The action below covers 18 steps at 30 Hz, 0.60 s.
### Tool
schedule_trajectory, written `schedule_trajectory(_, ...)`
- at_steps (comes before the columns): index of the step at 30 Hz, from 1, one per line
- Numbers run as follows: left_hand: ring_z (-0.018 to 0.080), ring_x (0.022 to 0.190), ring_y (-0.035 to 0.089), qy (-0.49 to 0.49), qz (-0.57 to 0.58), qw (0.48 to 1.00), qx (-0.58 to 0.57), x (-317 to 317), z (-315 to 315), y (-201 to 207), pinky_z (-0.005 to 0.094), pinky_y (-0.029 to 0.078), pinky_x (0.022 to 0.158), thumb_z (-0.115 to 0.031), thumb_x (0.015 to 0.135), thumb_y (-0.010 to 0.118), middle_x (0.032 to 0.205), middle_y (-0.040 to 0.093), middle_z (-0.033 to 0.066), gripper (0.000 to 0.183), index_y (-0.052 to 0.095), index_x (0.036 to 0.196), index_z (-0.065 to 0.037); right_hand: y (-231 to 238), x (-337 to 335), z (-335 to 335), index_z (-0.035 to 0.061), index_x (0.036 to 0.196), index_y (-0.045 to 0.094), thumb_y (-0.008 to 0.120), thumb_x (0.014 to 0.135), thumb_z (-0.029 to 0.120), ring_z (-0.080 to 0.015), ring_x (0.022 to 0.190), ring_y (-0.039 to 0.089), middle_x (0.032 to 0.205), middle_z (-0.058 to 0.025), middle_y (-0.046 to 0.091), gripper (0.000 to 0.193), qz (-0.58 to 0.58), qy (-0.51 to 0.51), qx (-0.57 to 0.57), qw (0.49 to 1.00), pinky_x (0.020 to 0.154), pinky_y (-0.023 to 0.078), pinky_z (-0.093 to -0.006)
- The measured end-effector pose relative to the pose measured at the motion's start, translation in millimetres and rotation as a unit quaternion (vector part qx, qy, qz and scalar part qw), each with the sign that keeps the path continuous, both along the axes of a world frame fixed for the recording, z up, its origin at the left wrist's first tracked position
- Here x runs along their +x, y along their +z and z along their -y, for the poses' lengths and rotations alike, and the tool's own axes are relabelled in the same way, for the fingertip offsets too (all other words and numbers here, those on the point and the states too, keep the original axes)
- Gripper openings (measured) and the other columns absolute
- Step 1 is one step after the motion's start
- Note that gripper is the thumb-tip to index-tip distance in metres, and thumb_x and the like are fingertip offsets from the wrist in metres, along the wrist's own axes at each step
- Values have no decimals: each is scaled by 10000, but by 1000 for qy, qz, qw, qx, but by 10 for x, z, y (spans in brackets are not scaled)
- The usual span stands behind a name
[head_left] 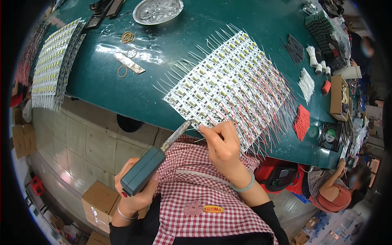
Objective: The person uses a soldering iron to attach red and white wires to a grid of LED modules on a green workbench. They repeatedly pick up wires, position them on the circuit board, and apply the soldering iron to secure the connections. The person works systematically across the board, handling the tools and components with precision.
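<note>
My left hand [136, 185] is wrapped round the dark teal body of a soldering gun [143, 169]. Its metal tip points up and right, touching or just over the near corner of a panel of small white circuit boards [220, 67]. At that corner, beside the tip, my right hand [224, 147] pinches a thin white wire [199, 140], partly hidden by the fingers. Yellowish components run in rows across the panel. White wires stick out along its far left edge, and red and white wires [265, 98] spread over its right side.
Another stack of wired panels [55, 61] stands at the table's left end. A metal dish [158, 11] and rubber bands [128, 37] lie at the back. Bundles of black [294, 49], white [306, 85] and red wires [301, 122] lie right. A co-worker [332, 188] sits at the lower right.
</note>
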<state>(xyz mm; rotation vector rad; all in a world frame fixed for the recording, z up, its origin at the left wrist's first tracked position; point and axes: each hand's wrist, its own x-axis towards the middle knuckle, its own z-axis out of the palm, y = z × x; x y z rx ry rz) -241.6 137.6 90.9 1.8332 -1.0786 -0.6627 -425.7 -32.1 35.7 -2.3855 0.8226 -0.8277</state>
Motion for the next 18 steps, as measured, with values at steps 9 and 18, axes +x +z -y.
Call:
schedule_trajectory(9,236,712,675,-8,2,1000,-4,-23,27,-5,295,524,595,28,683,750,849,678,136,211,703,887,51,-27,-16,-23,-25,992,704,691,687,-82,-238,682,520,761,-80,504,310,0,-4,-43,999,570,413,-343)
schedule_trajectory(18,255,684,657,-24,5,1000,7,-18,55,-28,307,514,582,22,673,751,818,663,133,188,696,851,43,-14,-3,-16,-27,980,709,684,684,-68,-235,687,523,764,-80,502,299,-6,-2,-36,999,571,417,-343)
